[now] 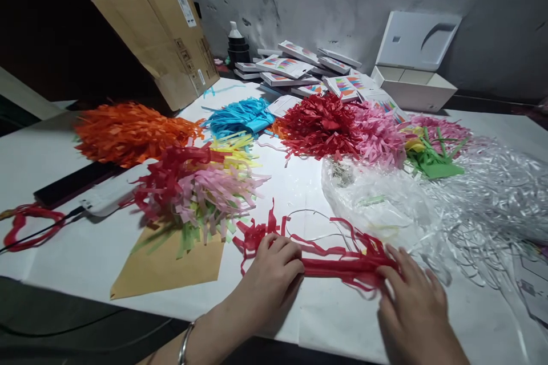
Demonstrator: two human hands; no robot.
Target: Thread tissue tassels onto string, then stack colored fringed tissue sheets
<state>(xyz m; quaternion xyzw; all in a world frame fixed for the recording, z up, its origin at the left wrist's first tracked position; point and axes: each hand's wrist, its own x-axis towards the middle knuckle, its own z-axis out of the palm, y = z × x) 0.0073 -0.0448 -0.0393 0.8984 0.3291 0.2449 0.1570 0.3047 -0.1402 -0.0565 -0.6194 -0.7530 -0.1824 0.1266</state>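
A red tissue-paper tassel (pixel 329 267) lies across the white table in front of me, its middle rolled narrow and its cut strips loose at both ends. My left hand (pixel 274 267) has curled fingers closed on the left part of the roll. At the other end, my right hand (pixel 413 291) grips the red paper between thumb and fingers, its outer fingers a little apart. Behind the roll, a thin pale loop of cord (pixel 314 211) rests on the table. Left of my hands is a bunch of red, pink, yellow and green tassels (pixel 205 179), partly over a tan paper sheet (pixel 171 268).
Orange (pixel 132 132), blue (pixel 242 117), dark red (pixel 321 125) and pink fringe bundles (pixel 379 134) line the back. Clear plastic and silvery strips (pixel 492 194) spread at right. A large cardboard box (pixel 171 40), flat printed boxes (pixel 291 68) and an open white box (pixel 415 88) stand near the wall.
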